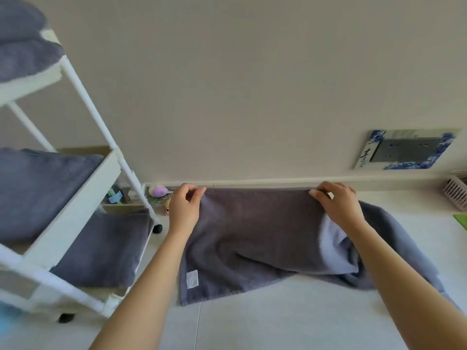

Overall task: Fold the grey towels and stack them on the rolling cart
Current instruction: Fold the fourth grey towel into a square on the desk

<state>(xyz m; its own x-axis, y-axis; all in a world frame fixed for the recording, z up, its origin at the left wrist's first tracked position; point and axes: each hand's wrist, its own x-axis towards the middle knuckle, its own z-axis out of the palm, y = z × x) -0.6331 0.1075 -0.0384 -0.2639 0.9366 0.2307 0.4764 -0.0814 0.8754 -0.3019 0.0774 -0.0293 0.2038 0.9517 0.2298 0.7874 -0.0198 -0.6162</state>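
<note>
now | grey towel (255, 238) long axis left-right | hands pinch far corners

pale tiled floor (278, 324) bears grey towel (252, 236), white cart (83, 198).

Home room: tiled floor (278, 319), toys (159, 191) by wall.

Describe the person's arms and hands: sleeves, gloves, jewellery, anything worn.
Both forearms are bare as far as the picture shows; no sleeve is in view. The left hand and right hand wear no gloves. No ring, watch or bracelet shows on either.
</note>
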